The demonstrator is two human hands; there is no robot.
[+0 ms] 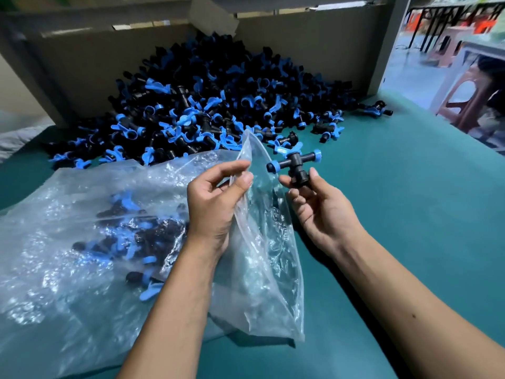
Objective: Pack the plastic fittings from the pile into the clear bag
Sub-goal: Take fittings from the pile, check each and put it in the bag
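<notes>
A big pile of black and blue plastic fittings (207, 105) lies at the back of the teal table, against a cardboard wall. My left hand (216, 198) pinches the rim of a small clear bag (262, 258) and holds it upright, mouth toward the pile. My right hand (319, 206) grips one black T-shaped fitting with blue rings (296, 164) by its stem, just right of the bag's mouth. The small bag looks nearly empty.
A larger clear bag (68, 242) holding several fittings lies flat at the left on the teal table (396, 187). A grey cardboard wall (300, 45) stands behind the pile. Loose fittings (377, 109) lie at the pile's right edge. Plastic stools (470, 105) stand beyond the table.
</notes>
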